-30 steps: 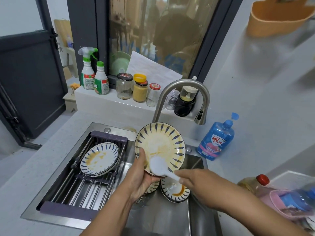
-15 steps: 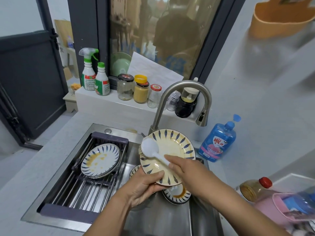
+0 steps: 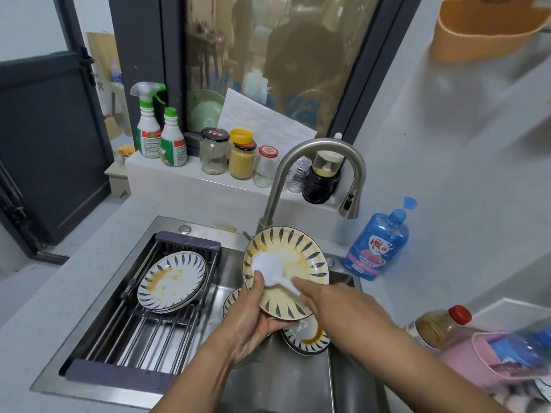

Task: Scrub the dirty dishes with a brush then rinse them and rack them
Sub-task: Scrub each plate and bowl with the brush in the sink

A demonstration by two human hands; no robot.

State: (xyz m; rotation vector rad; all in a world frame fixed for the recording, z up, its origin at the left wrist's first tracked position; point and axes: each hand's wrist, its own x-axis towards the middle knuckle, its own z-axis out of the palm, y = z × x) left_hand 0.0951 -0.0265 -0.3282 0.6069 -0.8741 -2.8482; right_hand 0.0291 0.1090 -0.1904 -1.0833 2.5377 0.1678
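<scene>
My left hand [image 3: 253,317] grips the lower rim of a yellow plate [image 3: 301,251] with dark leaf marks, tilted up over the sink [image 3: 283,380]. My right hand [image 3: 331,302] holds the handle of a white brush [image 3: 268,266], whose round head presses on the plate's left side. Orange-yellow smears cover the plate's middle. More stained dishes [image 3: 307,335] lie in the sink below the hands. A stack of dirty plates [image 3: 171,281] rests on the metal rack [image 3: 143,326] over the sink's left half.
The curved faucet [image 3: 322,171] arches just behind the plate. A blue soap bottle [image 3: 377,242] stands to the right. Jars [image 3: 241,153] and spray bottles [image 3: 149,123] line the ledge behind. An oil bottle [image 3: 441,323] and a pink container [image 3: 489,359] sit at the right.
The brush head has slid over the plate's face, from lower middle up to the left rim, then a little down. The plate rose slightly and my left hand shifted along its lower rim.
</scene>
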